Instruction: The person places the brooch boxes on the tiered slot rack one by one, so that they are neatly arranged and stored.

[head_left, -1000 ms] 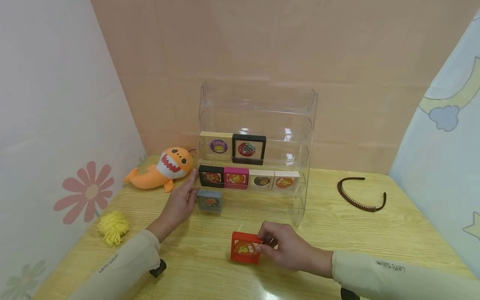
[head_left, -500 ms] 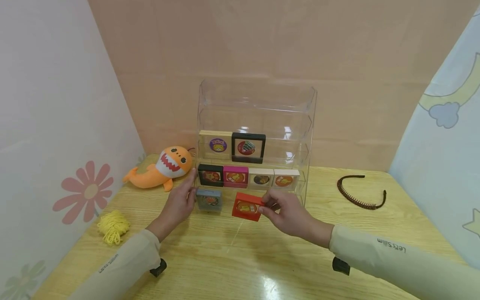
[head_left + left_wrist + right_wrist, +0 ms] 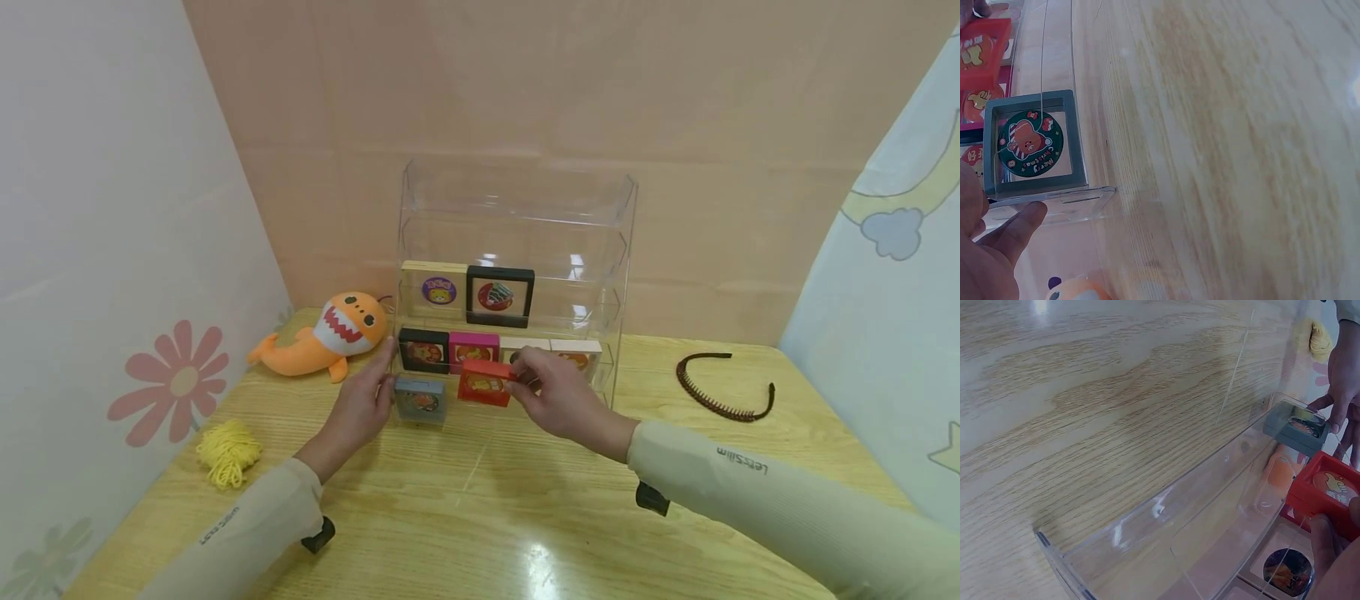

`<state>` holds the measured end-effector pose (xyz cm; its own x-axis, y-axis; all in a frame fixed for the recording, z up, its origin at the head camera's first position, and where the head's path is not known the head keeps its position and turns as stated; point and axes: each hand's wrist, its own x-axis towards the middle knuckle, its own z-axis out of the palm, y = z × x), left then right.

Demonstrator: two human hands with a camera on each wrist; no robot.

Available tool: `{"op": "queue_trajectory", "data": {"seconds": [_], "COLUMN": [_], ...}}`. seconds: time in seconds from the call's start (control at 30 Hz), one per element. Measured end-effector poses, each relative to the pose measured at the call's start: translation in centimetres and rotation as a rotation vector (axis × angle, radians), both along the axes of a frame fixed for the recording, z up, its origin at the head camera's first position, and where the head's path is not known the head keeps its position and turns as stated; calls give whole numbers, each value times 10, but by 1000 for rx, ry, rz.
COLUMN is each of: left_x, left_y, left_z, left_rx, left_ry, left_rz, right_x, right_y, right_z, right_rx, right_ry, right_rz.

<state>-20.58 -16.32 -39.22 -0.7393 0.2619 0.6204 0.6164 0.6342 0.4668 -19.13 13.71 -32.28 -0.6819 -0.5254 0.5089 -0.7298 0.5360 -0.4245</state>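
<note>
My right hand (image 3: 566,392) pinches a red square display frame (image 3: 483,387) with a yellow figure on a round badge. The frame is tilted, in front of the clear acrylic rack (image 3: 562,250), over the lower edge of the pink frame (image 3: 474,348). My left hand (image 3: 356,417) rests against the rack's left side, its fingers lying along the outside of the panel. Beside it, a grey-blue frame (image 3: 1035,144) with a green Christmas badge stands in the lowest tier. In the right wrist view the red frame (image 3: 1329,487) is close above the tiers, between thumb and fingers.
Black (image 3: 423,350) and cream frames share the pink one's tier; a yellow (image 3: 435,290) and a larger black frame (image 3: 500,297) stand above. An orange shark plush (image 3: 330,337) and yellow yarn (image 3: 228,454) lie left, a dark headband (image 3: 720,396) right.
My right hand has lifted the red frame off the tabletop and carried it up and away from me, to the front of the rack. My left hand stays at the rack's side.
</note>
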Motion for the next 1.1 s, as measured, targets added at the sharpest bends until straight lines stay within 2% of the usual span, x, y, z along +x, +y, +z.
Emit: {"op": "queue_trajectory", "data": {"seconds": [0.33, 0.57, 0.77, 1.1], "left_x": [1, 0, -1, -1], "left_y": [1, 1, 1, 0], "left_z": [2, 1, 0, -1], "left_rx": [-2, -6, -3, -6], "left_ry": [1, 2, 16, 18], "left_rz": [-5, -1, -5, -1], "right_x": [-9, -11, -11, -14], "right_y": [-8, -11, -13, -16], "right_z": [-10, -22, -27, -35], "right_rx": [-4, 48, 53, 40], "right_ry": [-54, -78, -95, -96], "right_rz": [-22, -47, -63, -25]}}
